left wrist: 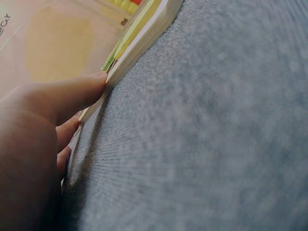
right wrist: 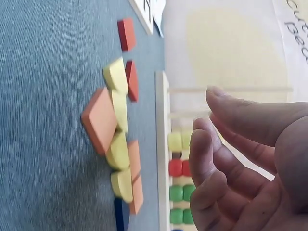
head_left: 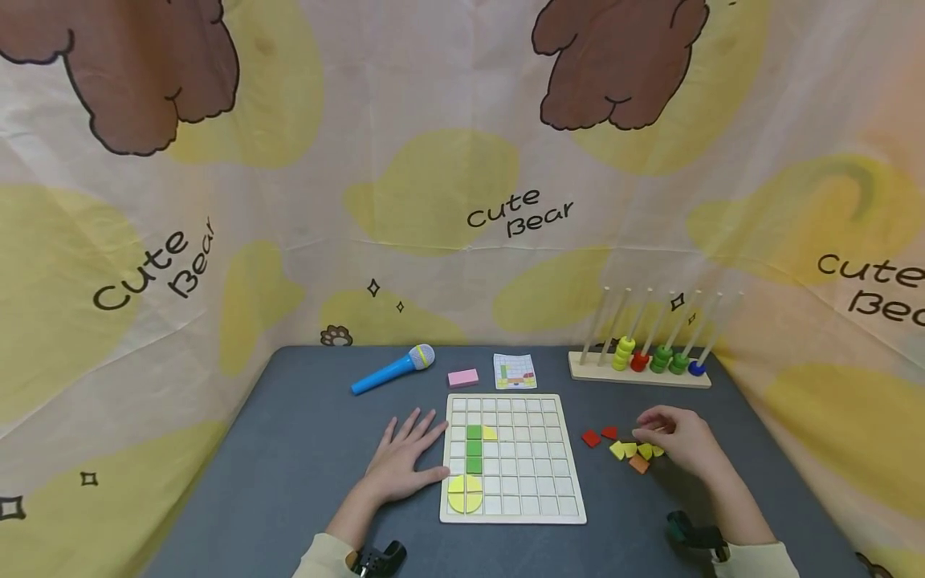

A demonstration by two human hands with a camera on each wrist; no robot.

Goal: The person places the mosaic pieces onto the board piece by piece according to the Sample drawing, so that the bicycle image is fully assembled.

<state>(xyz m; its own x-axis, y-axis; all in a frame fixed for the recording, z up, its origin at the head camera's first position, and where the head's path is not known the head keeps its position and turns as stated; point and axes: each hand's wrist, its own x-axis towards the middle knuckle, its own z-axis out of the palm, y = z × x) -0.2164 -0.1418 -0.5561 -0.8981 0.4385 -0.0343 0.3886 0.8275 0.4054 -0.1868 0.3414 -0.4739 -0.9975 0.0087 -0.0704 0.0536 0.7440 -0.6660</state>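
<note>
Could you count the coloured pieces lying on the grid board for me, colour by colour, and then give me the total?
Yellow pieces: 5
Green pieces: 3
Total on the grid board: 8

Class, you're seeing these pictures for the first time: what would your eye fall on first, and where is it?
Probably the pale grid board mid-table, with green squares on its left side, a yellow circle of quarter pieces below them, and the left hand touching its edge. Next, the loose red, yellow and orange pieces right of it, beside the right hand. Behind those stands the colorful bead rack.
</note>
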